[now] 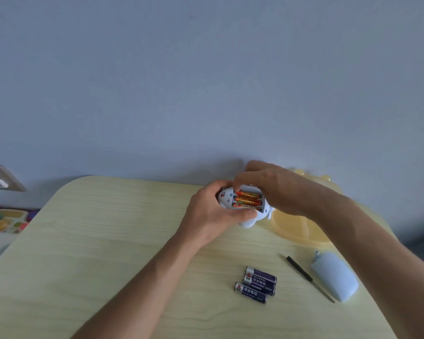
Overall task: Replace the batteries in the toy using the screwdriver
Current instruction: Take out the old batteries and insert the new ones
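A white toy [249, 220] lies belly-up near the table's far edge, its battery bay uncovered with three orange batteries [247, 200] inside. My left hand [209, 212] grips the toy from the left and below. My right hand [274, 189] reaches over the toy's far side, fingertips at the top orange battery. Three dark blue batteries [257, 285] lie side by side on the table in front. To their right rests a thin black screwdriver [309, 277], and beside it the pale blue battery cover [334, 275].
The pale wooden table [108, 241] has a rounded far-left corner against a blue wall. A yellow plastic tray [296, 228] sits behind the toy at the right. A wall socket [0, 178] and colourful toys [5, 222] lie off the table's left side.
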`<state>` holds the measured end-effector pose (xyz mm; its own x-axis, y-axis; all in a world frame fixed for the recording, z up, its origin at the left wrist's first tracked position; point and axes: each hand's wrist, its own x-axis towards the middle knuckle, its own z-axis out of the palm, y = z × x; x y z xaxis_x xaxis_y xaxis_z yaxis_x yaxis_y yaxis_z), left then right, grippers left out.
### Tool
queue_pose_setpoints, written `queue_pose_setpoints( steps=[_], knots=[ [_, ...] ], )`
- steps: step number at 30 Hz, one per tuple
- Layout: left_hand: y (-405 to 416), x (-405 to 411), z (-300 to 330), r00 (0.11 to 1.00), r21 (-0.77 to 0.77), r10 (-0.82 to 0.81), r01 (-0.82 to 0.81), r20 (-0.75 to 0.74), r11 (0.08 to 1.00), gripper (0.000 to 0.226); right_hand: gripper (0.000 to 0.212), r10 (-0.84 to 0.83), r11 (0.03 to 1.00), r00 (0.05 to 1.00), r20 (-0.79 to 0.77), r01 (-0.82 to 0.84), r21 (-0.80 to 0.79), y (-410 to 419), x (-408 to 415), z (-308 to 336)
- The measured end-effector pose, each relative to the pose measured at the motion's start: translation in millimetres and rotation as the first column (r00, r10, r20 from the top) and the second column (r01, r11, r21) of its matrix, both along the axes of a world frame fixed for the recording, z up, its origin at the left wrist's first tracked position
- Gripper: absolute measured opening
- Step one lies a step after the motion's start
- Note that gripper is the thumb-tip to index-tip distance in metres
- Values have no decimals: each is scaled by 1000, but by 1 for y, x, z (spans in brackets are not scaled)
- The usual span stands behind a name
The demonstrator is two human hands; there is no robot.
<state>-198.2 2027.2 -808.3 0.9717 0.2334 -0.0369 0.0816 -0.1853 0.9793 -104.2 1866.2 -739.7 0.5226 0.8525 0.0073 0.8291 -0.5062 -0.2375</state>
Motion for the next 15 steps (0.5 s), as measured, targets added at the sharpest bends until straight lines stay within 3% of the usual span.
queue_pose_setpoints(
  steps=[10,15],
  knots=[
    [-1,-3,3,999,-20,-33,33,13,999,56,39,31,996,999,11,-30,-84,9,-6,7],
    [-1,-1,0,999,-18,-36,36,33,999,68,19,-33,992,999,-40,38,122,6,-9,7]
  ],
)
